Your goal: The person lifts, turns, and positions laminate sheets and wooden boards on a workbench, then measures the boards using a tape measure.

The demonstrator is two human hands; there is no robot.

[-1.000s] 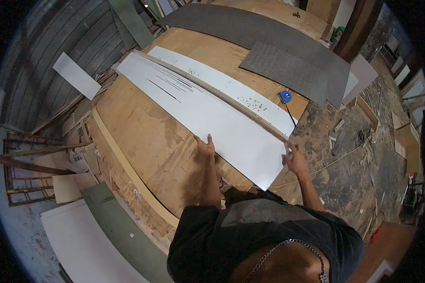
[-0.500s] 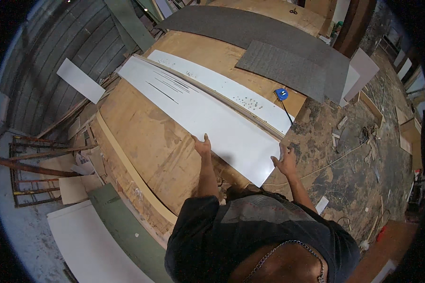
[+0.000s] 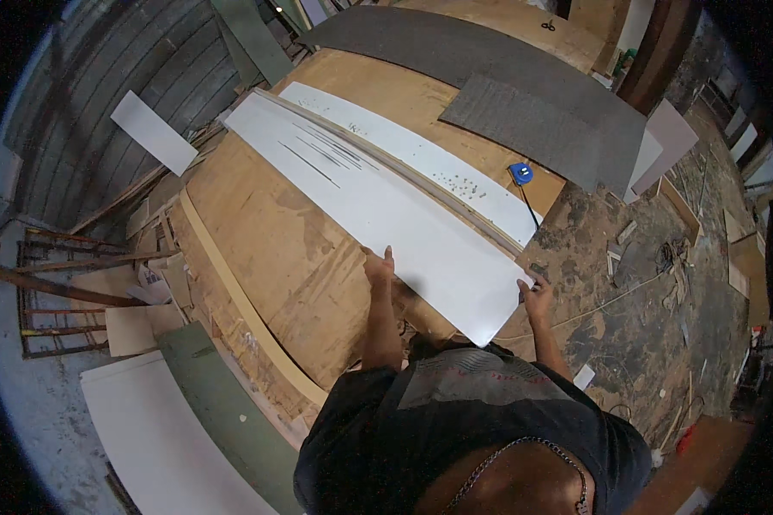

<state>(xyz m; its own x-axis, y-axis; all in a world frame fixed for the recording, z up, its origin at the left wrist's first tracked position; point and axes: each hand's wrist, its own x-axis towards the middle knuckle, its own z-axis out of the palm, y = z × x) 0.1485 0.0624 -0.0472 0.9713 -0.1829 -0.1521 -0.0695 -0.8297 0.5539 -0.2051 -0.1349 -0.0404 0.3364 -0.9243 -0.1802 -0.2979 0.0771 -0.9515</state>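
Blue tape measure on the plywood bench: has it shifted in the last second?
No. The blue tape measure sits at the same spot by the far white panel's near end, beside the grey sheet; only the camera moved.

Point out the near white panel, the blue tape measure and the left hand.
near white panel (image 3: 386, 210), head view, middle of its face
blue tape measure (image 3: 520, 174), head view, its case
left hand (image 3: 380, 268), head view, back of hand

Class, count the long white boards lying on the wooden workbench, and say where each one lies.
2. The near board lies under the left hand and right hand at its end. The far board runs alongside it, beyond a thin strip. Others may be hidden.
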